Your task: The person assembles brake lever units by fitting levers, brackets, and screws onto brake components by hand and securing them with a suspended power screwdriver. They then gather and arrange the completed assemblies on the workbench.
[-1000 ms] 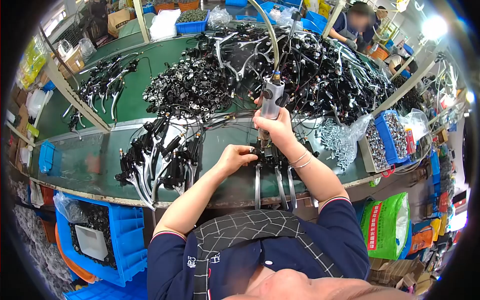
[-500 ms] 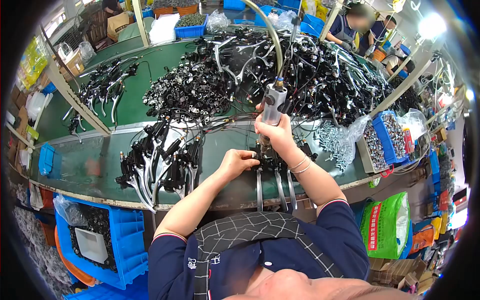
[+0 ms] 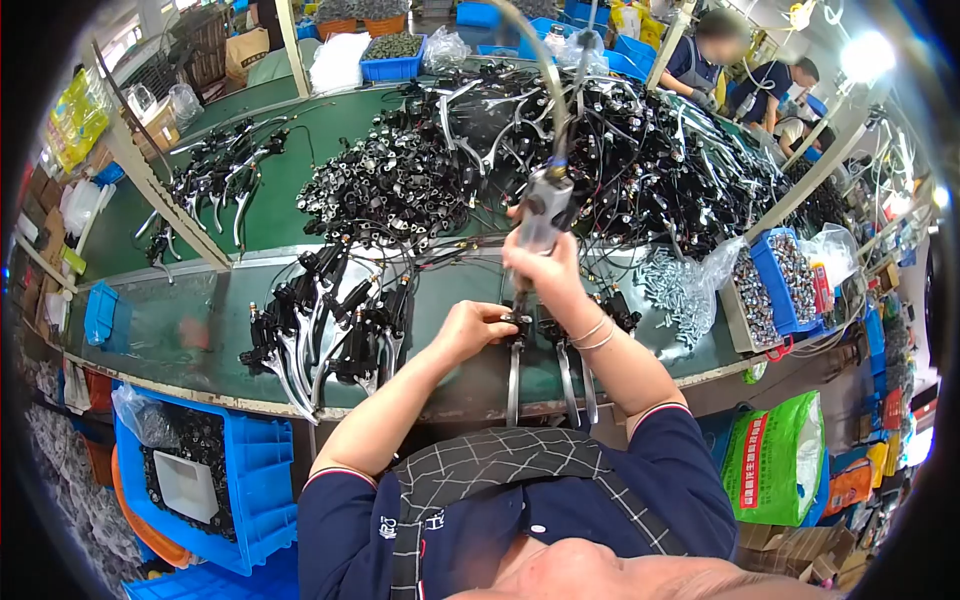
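Observation:
In my right hand [image 3: 550,268] is a silver air screwdriver [image 3: 546,208], held upright with its hose rising from the top and its bit pointing down. The bit reaches the black body of a brake lever [image 3: 514,375], whose silver blade points toward me over the bench edge. My left hand [image 3: 472,330] is closed at that lever's black body, thumb and fingertips together; exactly what they pinch is partly hidden. Two more brake levers [image 3: 567,380] lie just to the right, partly under my right forearm.
Left of my hands lies a bunch of brake levers [image 3: 320,330]. Behind are heaped black clamps [image 3: 385,190] and a big pile of levers [image 3: 650,150]. Loose screws [image 3: 680,295] and a blue bin of small metal parts [image 3: 785,275] are at right. Co-workers [image 3: 705,60] stand beyond.
The screwdriver and my right hand have shifted slightly left, onto the leftmost lever. My left hand stays at the lever. The view has shifted a little.

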